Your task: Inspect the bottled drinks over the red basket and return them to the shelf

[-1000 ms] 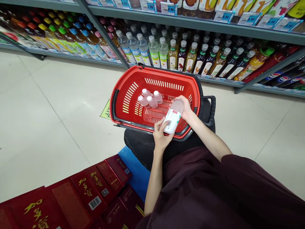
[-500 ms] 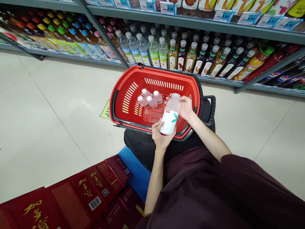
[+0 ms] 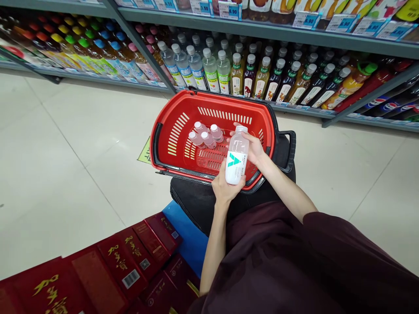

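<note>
A clear drink bottle (image 3: 236, 156) with a white cap and a white label bearing a green mark is tilted over the right part of a red shopping basket (image 3: 183, 104). Around its lower end my left hand (image 3: 225, 185) is closed. My right hand (image 3: 254, 146) touches the upper part from the right, its thumb and fingers about the neck and shoulder; some fingers are hidden behind the bottle. Several small pinkish bottles (image 3: 208, 138) with white caps stand together inside the basket, left of the held bottle.
The basket rests on my dark-clothed lap, its black handle (image 3: 290, 150) at the right. Beyond it, a grey shelf (image 3: 262, 26) carries rows of drink bottles (image 3: 271, 78). Red drink cartons (image 3: 121, 266) are stacked at the lower left. Pale floor tiles (image 3: 65, 174) lie around.
The bottle has turned about its long axis, bringing the green mark to the front and taking the red logo out of view. Both hands stay on it, with the left slightly further right.
</note>
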The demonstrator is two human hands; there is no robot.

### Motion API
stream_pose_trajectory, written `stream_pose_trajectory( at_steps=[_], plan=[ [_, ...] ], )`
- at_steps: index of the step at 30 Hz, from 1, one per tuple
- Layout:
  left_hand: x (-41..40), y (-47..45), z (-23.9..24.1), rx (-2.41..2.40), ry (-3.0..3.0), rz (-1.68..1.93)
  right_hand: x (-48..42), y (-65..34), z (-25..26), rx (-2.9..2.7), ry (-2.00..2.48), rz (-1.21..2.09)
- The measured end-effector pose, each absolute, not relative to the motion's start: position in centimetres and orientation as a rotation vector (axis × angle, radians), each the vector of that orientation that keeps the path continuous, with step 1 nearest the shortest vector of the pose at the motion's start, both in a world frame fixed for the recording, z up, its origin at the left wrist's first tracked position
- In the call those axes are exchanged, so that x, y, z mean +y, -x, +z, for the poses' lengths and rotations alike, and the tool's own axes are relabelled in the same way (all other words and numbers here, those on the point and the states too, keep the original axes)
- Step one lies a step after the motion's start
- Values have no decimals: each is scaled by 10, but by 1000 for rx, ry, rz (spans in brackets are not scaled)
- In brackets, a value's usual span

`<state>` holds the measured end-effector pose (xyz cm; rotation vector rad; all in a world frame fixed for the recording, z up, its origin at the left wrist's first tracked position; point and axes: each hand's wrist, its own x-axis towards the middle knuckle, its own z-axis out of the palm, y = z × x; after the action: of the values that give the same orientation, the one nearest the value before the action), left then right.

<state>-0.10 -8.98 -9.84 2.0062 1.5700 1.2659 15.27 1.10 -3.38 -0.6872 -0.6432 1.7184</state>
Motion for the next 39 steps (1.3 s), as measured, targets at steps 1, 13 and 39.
stream_pose_trajectory(
  at_steps=[1, 13, 39],
  plan=[
    [-90, 0, -98, 1588, -2031, 1228, 11, -153, -34, -641, 685, 1718],
    [-91, -3, -94, 1659, -2017, 1097, 14, -153, -36, -639, 695, 1722],
    [-90, -6, -96, 1719, -2060, 990, 13, -153, -31, -561, 676, 1754]
  ],
)
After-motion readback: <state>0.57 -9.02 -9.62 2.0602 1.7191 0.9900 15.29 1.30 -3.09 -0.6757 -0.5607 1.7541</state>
